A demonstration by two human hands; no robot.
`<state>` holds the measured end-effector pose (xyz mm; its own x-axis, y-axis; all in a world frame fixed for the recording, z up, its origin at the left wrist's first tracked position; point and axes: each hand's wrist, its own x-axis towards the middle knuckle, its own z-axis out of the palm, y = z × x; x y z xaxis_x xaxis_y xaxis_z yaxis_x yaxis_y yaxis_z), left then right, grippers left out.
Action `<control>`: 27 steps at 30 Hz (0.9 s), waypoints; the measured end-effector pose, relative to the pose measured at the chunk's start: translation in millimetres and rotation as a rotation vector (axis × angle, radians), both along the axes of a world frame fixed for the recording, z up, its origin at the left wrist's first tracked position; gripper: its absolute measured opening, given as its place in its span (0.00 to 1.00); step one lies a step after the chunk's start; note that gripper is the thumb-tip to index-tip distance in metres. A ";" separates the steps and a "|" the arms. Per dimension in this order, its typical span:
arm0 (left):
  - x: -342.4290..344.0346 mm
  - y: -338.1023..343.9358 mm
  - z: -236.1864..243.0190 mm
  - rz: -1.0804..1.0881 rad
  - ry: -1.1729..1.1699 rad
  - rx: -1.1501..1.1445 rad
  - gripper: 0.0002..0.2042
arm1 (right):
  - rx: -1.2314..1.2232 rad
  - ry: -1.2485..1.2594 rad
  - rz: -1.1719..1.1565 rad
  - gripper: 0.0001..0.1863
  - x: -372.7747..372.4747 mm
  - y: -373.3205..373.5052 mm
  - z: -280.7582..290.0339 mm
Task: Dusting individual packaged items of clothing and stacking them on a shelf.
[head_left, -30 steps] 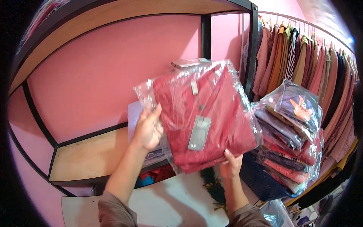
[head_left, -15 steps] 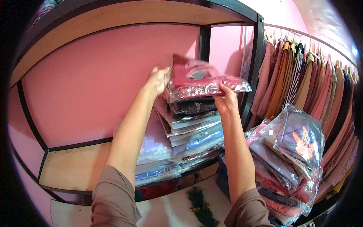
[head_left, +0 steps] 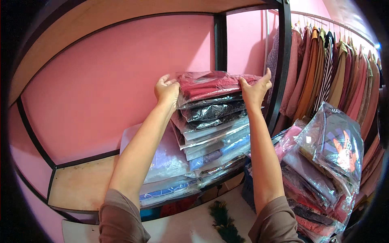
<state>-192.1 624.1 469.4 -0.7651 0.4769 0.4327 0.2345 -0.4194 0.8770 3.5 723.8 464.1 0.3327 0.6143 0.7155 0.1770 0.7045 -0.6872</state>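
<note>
A folded red garment in a clear plastic bag [head_left: 210,86] lies on top of a tall stack of bagged clothes [head_left: 214,121]. At its left end, my left hand [head_left: 167,92] has its fingers closed round the edge of the plastic. My right hand [head_left: 256,93] is at the right end, its thumb against the bag and its fingers spread apart, one pointing up. Black bagged garments lie directly below the red one, with grey, white and blue ones further down. The stack stands on a wooden shelf [head_left: 81,182] with a black frame.
Beside my right forearm rises another heap of bagged clothes [head_left: 316,182], a dark one with a starfish print on top. Garments on hangers [head_left: 324,77] line a rail at the right. A black shelf post [head_left: 281,60] stands between. An upper shelf [head_left: 121,10] hangs overhead.
The bagged red garment has come down from a tilted position to lie flatter on the stack. My right hand has moved to its right end and spread its fingers. The view has shifted slightly.
</note>
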 end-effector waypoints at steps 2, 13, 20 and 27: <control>-0.3 -0.7 -0.4 0.022 -0.011 -0.006 0.30 | 0.013 -0.040 0.050 0.43 0.0 4.3 0.1; 11.5 -33.8 3.2 -0.120 -0.125 -0.092 0.35 | -0.027 -0.308 -0.209 0.24 5.2 -5.6 -16.0; 24.1 -47.9 -1.5 -0.074 -0.037 -0.144 0.37 | -0.032 -0.476 -0.059 0.25 1.4 -5.1 -26.0; 38.8 -55.9 -5.0 -0.140 -0.199 -0.052 0.35 | -0.007 -0.298 -0.070 0.26 27.2 -43.2 -42.3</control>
